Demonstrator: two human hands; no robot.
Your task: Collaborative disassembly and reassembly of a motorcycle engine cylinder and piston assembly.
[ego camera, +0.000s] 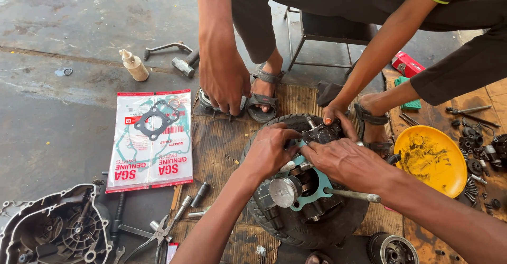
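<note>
My left hand and right hand are close together, fingers pressing the teal paper gasket on the dark metal engine block, which sits in a black rubber tyre on a worn wooden board. Silver piston sticks out twd me. Oily concrete floor w/ yellow plastic bowl to the right; another person's hand steadies the block.

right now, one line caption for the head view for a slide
Both hands, left and right, press on an engine block resting on a tyre, while another person's hand steadies it.
</note>
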